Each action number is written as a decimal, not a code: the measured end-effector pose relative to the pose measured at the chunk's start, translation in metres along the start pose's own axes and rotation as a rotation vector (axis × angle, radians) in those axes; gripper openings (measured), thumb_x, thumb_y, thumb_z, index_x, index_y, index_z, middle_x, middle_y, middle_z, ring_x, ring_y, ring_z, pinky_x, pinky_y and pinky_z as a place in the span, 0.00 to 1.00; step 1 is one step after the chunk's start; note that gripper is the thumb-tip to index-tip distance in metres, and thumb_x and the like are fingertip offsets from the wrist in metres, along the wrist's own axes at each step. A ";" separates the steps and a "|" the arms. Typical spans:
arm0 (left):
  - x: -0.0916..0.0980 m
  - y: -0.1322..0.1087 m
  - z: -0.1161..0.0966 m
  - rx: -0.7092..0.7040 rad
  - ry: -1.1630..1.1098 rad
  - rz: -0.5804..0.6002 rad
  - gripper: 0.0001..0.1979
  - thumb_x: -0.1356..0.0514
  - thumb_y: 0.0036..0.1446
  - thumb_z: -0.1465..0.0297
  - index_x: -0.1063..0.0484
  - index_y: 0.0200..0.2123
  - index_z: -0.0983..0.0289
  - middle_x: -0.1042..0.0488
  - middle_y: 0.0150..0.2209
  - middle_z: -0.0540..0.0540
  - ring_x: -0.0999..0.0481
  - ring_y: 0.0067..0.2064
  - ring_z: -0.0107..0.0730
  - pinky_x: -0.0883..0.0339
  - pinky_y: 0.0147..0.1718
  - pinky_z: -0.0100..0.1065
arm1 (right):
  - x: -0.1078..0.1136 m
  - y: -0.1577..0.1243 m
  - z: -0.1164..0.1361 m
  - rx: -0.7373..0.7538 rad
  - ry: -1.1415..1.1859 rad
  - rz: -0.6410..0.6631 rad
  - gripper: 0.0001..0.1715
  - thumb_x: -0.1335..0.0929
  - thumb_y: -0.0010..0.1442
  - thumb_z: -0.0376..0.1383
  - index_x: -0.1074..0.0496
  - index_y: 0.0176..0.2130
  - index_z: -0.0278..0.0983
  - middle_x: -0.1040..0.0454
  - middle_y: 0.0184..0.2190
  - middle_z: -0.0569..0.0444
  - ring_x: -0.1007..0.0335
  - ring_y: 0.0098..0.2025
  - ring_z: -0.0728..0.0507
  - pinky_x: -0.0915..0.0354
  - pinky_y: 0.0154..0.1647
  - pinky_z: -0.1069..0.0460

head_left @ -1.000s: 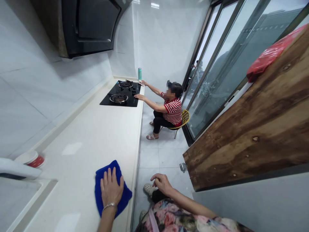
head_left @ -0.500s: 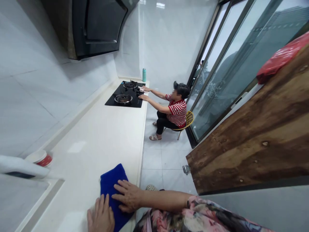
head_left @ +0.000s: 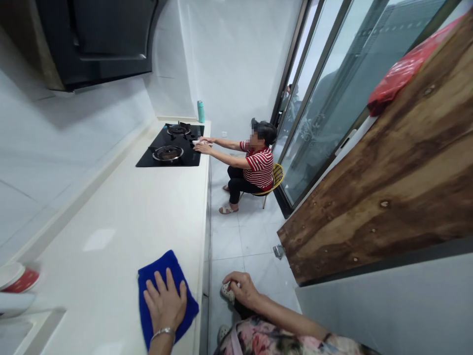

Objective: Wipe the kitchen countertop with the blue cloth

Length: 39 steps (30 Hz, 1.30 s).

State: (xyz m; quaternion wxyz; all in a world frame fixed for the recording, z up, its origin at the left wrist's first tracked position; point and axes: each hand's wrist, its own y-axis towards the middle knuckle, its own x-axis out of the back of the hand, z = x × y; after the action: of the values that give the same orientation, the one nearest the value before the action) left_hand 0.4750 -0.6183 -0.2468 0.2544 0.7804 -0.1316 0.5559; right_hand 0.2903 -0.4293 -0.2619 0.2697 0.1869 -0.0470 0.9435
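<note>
A folded blue cloth (head_left: 187, 309) lies on the white countertop (head_left: 148, 212) close to its front edge. Flat on top of it rests my left hand (head_left: 165, 301), fingers spread and a silver bracelet at the wrist. My right hand (head_left: 244, 290) hangs over the floor, off the counter, its fingers loosely bent and apart from the cloth. Nothing shows in it.
A black gas stove (head_left: 192, 157) is set into the counter's far end, beside a teal bottle (head_left: 200, 112). A seated person (head_left: 258, 167) holds a pale cloth (head_left: 197, 142) there. A red-and-white cup (head_left: 24, 280) stands left. A wooden board (head_left: 351, 197) borders the right.
My right hand has lifted off the blue cloth and moved right, past the counter edge. My left hand has moved forward onto the cloth's middle. The view has shifted right.
</note>
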 end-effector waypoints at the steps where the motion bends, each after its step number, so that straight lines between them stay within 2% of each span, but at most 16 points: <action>1: -0.002 0.016 0.002 0.000 0.014 0.031 0.35 0.50 0.70 0.62 0.41 0.73 0.77 0.51 0.77 0.79 0.63 0.79 0.71 0.58 0.73 0.68 | 0.004 -0.003 -0.004 -0.028 0.006 -0.021 0.22 0.38 0.55 0.27 0.17 0.41 0.37 0.17 0.32 0.54 0.19 0.33 0.47 0.27 0.38 0.55; 7: -0.009 0.108 -0.010 0.081 0.053 0.125 0.40 0.51 0.68 0.56 0.42 0.74 0.76 0.48 0.76 0.79 0.56 0.78 0.75 0.56 0.72 0.68 | 0.024 -0.016 -0.019 -0.081 0.026 -0.090 0.21 0.38 0.56 0.28 0.17 0.40 0.36 0.17 0.33 0.53 0.19 0.32 0.47 0.28 0.36 0.55; 10: -0.010 0.129 -0.014 0.108 0.046 0.123 0.41 0.51 0.67 0.54 0.42 0.74 0.77 0.49 0.76 0.79 0.55 0.78 0.76 0.57 0.73 0.66 | 0.032 -0.020 -0.022 -0.071 0.009 -0.102 0.21 0.37 0.56 0.27 0.17 0.40 0.37 0.17 0.33 0.53 0.19 0.32 0.47 0.28 0.37 0.54; 12: -0.011 0.128 -0.015 0.107 0.037 0.118 0.41 0.50 0.67 0.55 0.41 0.74 0.77 0.49 0.76 0.79 0.54 0.78 0.75 0.56 0.73 0.65 | 0.035 -0.018 -0.022 -0.068 0.000 -0.094 0.20 0.37 0.57 0.27 0.17 0.39 0.37 0.17 0.32 0.53 0.19 0.32 0.47 0.27 0.37 0.54; 14: -0.010 0.115 -0.015 0.092 0.030 0.113 0.40 0.50 0.66 0.56 0.40 0.74 0.75 0.49 0.77 0.78 0.54 0.78 0.74 0.55 0.72 0.66 | 0.034 -0.011 -0.018 -0.066 -0.014 -0.079 0.20 0.37 0.57 0.27 0.17 0.39 0.37 0.17 0.32 0.53 0.19 0.31 0.47 0.27 0.37 0.54; 16: -0.009 0.089 -0.013 0.070 0.026 0.101 0.38 0.49 0.66 0.58 0.39 0.73 0.74 0.48 0.77 0.77 0.54 0.78 0.72 0.53 0.72 0.66 | 0.029 0.001 -0.012 -0.040 -0.029 -0.046 0.20 0.37 0.56 0.26 0.17 0.39 0.37 0.18 0.31 0.54 0.19 0.31 0.47 0.28 0.36 0.55; 19: -0.007 0.035 -0.007 0.020 0.009 0.068 0.37 0.49 0.67 0.58 0.37 0.72 0.74 0.47 0.76 0.76 0.55 0.79 0.69 0.53 0.73 0.64 | 0.013 0.023 0.003 0.063 -0.053 0.033 0.21 0.37 0.55 0.25 0.18 0.40 0.38 0.18 0.31 0.55 0.20 0.30 0.48 0.30 0.34 0.56; 23: 0.000 -0.029 0.011 -0.014 -0.032 0.032 0.37 0.50 0.67 0.55 0.35 0.73 0.69 0.46 0.77 0.68 0.56 0.79 0.63 0.55 0.74 0.62 | -0.014 0.047 0.021 0.267 -0.130 0.166 0.21 0.36 0.55 0.25 0.19 0.42 0.38 0.17 0.32 0.55 0.21 0.32 0.48 0.28 0.38 0.55; 26: 0.003 -0.043 0.022 0.015 -0.047 0.021 0.37 0.50 0.66 0.54 0.35 0.73 0.64 0.44 0.77 0.64 0.55 0.80 0.59 0.54 0.74 0.62 | -0.029 0.055 0.025 0.449 -0.219 0.307 0.21 0.35 0.53 0.25 0.21 0.43 0.38 0.16 0.37 0.53 0.19 0.38 0.46 0.27 0.44 0.54; 29: 0.002 -0.026 0.029 0.042 -0.040 0.013 0.37 0.51 0.67 0.54 0.35 0.73 0.64 0.43 0.77 0.64 0.55 0.80 0.59 0.53 0.74 0.61 | -0.031 0.059 0.018 0.588 -0.276 0.423 0.21 0.35 0.53 0.25 0.21 0.44 0.38 0.15 0.41 0.51 0.17 0.43 0.45 0.26 0.47 0.53; 31: 0.001 -0.003 0.032 0.070 -0.033 -0.001 0.37 0.53 0.67 0.54 0.36 0.73 0.65 0.43 0.77 0.65 0.55 0.80 0.58 0.54 0.75 0.60 | -0.026 0.061 0.011 0.597 -0.292 0.438 0.22 0.35 0.52 0.25 0.21 0.44 0.38 0.15 0.40 0.51 0.17 0.42 0.45 0.26 0.46 0.53; 36: 0.003 0.070 0.044 0.218 -0.026 0.035 0.37 0.52 0.68 0.54 0.37 0.74 0.66 0.44 0.77 0.67 0.53 0.79 0.60 0.54 0.74 0.61 | -0.001 0.069 -0.004 0.430 -0.261 0.265 0.22 0.36 0.51 0.24 0.21 0.42 0.38 0.15 0.37 0.52 0.17 0.38 0.45 0.25 0.44 0.53; 39: 0.001 0.102 0.050 0.318 -0.018 0.059 0.36 0.52 0.69 0.54 0.36 0.73 0.66 0.45 0.77 0.67 0.54 0.79 0.62 0.55 0.74 0.61 | 0.002 0.084 -0.004 0.373 -0.227 0.226 0.22 0.36 0.53 0.23 0.20 0.41 0.38 0.16 0.34 0.53 0.19 0.33 0.46 0.25 0.40 0.54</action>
State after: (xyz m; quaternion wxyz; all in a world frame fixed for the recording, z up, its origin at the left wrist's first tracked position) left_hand 0.4655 -0.7305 -0.2327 0.1100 0.8116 -0.0674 0.5698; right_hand 0.2434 -0.4993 -0.2639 0.1163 0.3320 0.0775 0.9329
